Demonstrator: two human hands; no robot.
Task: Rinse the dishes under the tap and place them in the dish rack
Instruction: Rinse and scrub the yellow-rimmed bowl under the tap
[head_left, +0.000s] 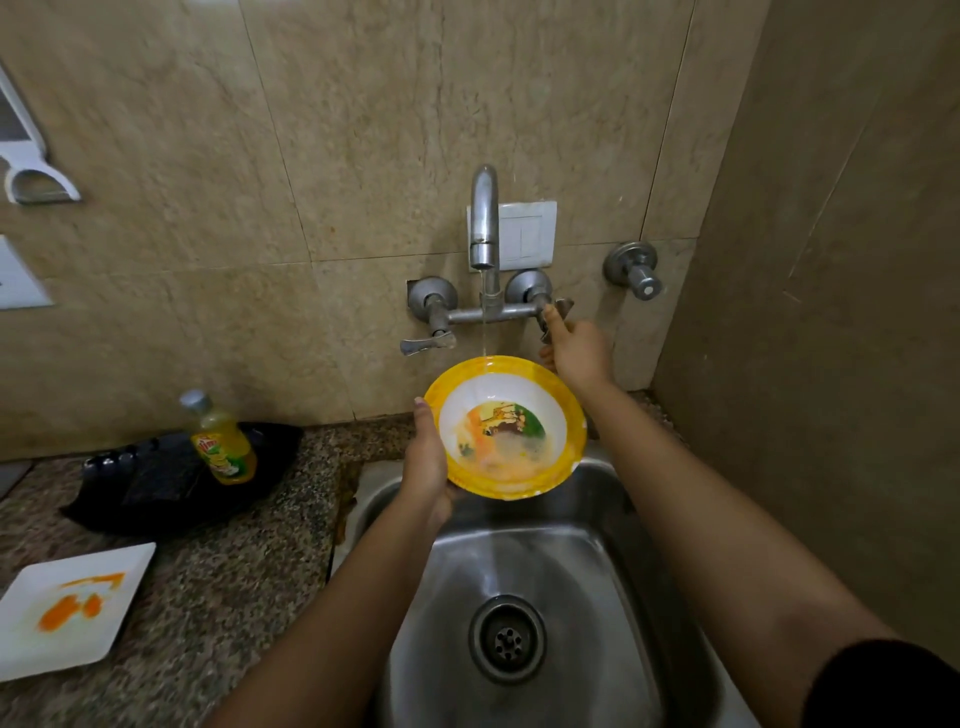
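Observation:
A yellow-rimmed white bowl (506, 410) with a printed picture and orange, foamy residue inside is held over the steel sink (582, 545). My left hand (427, 457) grips its left rim, thumb on the edge. A thin stream of water falls from the tap (484, 218) onto the bowl's far rim. My right hand (576, 351) grips the tap's right lever handle (563, 306). A white square plate (67, 618) smeared with orange sauce lies on the counter at the left.
A yellow dish-soap bottle (221, 441) stands on a black rack or tray (156, 488) at the back of the granite counter (234, 597). The tap's left lever (426, 344) points left. A separate valve (634, 270) sticks out of the wall at right. A side wall (831, 364) is close on the right.

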